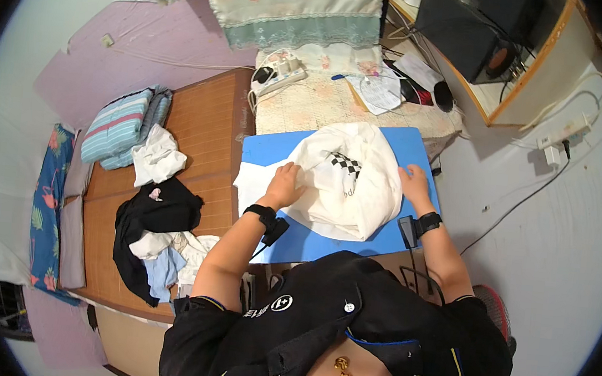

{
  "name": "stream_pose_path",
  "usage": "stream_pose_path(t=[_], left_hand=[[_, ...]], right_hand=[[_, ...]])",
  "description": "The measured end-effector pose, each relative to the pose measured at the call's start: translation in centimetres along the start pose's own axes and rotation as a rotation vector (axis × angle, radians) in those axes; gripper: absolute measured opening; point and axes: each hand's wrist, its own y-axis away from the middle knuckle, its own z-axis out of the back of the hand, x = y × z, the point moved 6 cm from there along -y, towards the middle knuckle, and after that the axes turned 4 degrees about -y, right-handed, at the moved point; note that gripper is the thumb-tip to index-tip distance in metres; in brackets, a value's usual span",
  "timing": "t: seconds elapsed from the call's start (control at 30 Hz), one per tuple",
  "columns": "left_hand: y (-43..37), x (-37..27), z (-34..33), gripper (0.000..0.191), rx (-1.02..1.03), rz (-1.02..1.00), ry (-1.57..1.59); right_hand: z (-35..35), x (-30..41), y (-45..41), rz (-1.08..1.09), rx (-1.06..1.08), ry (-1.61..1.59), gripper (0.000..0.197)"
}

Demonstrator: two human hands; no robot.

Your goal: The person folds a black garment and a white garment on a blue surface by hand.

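A white cloth garment (381, 195) lies bunched in a ring on a blue tabletop (306, 253). Inside the ring shows a flat layer with a black-and-white checkered print (345, 164) and some dark lettering. A flat white part, perhaps a sleeve, reaches out to the left. My left hand (282, 186) rests against the garment's left side; whether its fingers pinch the cloth cannot be made out. At the right edge of the cloth is my right hand (416, 187), fingers apart and nothing visibly held. Both wrists wear black straps with small devices.
Left of the table is a brown mat-covered bed (206, 104) with a folded striped quilt (118, 123), a black garment (159, 208) and other clothes. Behind the table, a power strip (284, 76) and papers (379, 93) lie on a patterned cover. A wooden cabinet (530, 79) stands at right.
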Motion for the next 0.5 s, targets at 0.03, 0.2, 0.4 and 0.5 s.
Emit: stream_pose_path(t=[0.03, 0.2, 0.4, 0.5], left_hand=[[-0.3, 0.1, -0.3, 0.059, -0.008, 0.01, -0.02], [-2.5, -0.6, -0.5, 0.05, -0.16, 0.077, -0.119], [-3.2, 4.4, -3.0, 0.02, -0.049, 0.17, -0.184], [-3.0, 8.5, -1.1, 0.019, -0.238, 0.23, 0.172]], right_hand=[[0.5, 2.4, 1.3, 0.049, 0.002, 0.028, 0.049], [-3.3, 8.0, 7.0, 0.273, 0.213, 0.315, 0.063], [-3.4, 4.5, 6.7, 0.224, 0.158, 0.402, 0.03], [0.5, 0.8, 3.1, -0.125, 0.223, -0.128, 0.015]])
